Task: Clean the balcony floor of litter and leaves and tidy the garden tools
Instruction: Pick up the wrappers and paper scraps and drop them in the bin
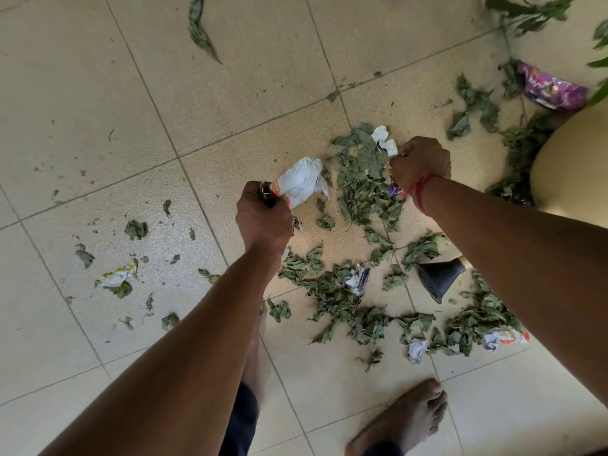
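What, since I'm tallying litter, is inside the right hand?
A purple wrapper scrap pokes out of the curled right hand; whatever else it holds is covered by the fingers.

Crumpled white wrapper (pixel 301 181) in left hand (pixel 263 218); purple scrap (pixel 392 189) in right hand (pixel 419 159); wilted leaves (pixel 360 182) and paper scraps (pixel 357 279) strewn mid-floor (pixel 98 93); purple packet (pixel 552 88) at far right edge.

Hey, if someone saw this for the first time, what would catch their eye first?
Two bare arms reach down over a tiled floor: the left grip holds a crumpled white wrapper, and the right grip clutches a small purple scrap. Between and below them lies a wide scatter of green leaves mixed with paper bits. A bright purple wrapper lies at the top right.
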Available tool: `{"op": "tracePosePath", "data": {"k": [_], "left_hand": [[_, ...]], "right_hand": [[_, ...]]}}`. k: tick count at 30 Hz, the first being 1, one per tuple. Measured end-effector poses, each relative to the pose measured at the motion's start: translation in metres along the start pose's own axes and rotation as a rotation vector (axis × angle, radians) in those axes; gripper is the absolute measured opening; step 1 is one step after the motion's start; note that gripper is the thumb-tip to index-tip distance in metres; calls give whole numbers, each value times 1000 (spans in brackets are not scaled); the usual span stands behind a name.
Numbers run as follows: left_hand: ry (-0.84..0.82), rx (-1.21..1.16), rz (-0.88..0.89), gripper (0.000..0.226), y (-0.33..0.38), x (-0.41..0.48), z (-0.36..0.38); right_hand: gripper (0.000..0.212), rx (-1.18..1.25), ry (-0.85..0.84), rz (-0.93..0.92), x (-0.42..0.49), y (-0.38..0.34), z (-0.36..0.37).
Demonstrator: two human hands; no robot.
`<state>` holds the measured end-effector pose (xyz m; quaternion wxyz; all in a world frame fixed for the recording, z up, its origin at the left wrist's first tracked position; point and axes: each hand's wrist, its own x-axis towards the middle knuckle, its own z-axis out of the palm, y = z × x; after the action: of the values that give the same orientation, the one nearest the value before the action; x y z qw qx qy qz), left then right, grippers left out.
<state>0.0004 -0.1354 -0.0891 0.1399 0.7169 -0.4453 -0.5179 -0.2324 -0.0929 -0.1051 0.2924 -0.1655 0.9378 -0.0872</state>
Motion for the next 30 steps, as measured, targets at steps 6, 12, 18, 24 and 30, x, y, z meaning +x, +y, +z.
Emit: {"op": "tracePosePath", "data": {"k": [6,12,18,24,30], "left_hand": [[-134,-52,-54,34,19,-16,-11],[-202,-19,-108,37,55,-43,-34],[-199,22,-76,32,94,-72,-65],[-193,-13,-101,26,119,-101,-101],[-189,-110,-198,33,143,-133,-146]], "right_hand": [[17,192,117,75,-36,-5,-29],[15,486,114,201,-79,5,-68],[25,636,94,280,-116,-7,-104],[35,816,39,317,-158,-30,-132],[28,960,-144,376,-222,-59,-159]]}}
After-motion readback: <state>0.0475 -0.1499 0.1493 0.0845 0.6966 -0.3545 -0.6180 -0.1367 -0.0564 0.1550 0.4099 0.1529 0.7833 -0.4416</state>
